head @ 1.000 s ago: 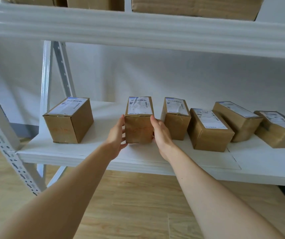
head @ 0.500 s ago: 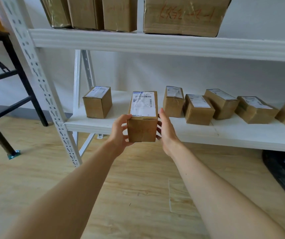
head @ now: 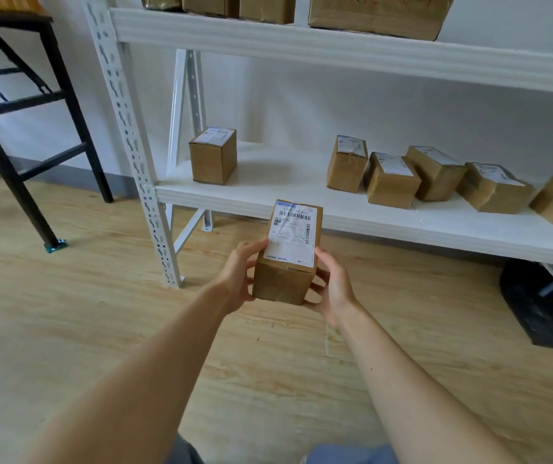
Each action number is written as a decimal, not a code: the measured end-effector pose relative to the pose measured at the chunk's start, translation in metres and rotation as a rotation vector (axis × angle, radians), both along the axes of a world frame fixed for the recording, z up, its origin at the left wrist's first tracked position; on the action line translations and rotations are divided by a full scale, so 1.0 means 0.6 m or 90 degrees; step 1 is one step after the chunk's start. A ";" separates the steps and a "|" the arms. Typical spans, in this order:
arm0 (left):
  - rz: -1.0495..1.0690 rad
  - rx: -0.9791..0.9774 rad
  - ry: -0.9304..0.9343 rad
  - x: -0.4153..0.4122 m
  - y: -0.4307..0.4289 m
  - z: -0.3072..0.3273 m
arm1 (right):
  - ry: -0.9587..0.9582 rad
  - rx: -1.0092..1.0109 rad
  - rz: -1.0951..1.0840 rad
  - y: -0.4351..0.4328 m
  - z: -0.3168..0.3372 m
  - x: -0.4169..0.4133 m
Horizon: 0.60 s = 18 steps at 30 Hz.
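Standing just past the 2 hands is a big white rack (head: 124,128), and its low shelf (head: 281,175) lies above and beyond the fingertips. Up and to the left of the left hand sits 1 brown box (head: 213,155) all alone. Up and to the right of the right hand, 5 more boxes (head: 390,180) sit in a row. Between the hands is the small box (head: 283,283), in the air over the wood floor (head: 67,313), off the shelf. The left hand (head: 236,279) grips its left side with curled fingers. The right hand (head: 332,286) grips its right side, fingers tucked under. Both hands hold only the near end, so I think the far end could tip down and the box could slip and fall. Its long way runs from the hands toward the shelf, and its white label (head: 293,234) faces up.
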State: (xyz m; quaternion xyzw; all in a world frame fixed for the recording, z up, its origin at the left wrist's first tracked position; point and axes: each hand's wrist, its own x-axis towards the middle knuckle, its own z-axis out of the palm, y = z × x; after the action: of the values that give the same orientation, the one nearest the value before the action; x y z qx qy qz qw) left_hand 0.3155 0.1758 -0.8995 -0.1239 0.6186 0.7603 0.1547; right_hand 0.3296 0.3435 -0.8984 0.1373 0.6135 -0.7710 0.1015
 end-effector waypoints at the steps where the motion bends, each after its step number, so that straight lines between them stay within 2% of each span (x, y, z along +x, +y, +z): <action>1: 0.005 -0.001 0.004 0.004 -0.001 -0.002 | -0.001 -0.008 -0.002 0.000 -0.004 0.008; 11: -0.037 -0.049 -0.034 0.030 -0.005 -0.007 | -0.009 0.016 0.012 -0.011 -0.016 0.034; 18: -0.045 -0.097 -0.045 0.004 0.003 -0.017 | 0.027 0.111 0.057 0.007 -0.042 0.014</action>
State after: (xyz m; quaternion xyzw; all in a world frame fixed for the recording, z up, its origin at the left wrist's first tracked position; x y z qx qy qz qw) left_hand 0.3177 0.1776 -0.9096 -0.1400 0.6728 0.7002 0.1935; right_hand 0.3380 0.3478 -0.9235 0.1014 0.6857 -0.7123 0.1103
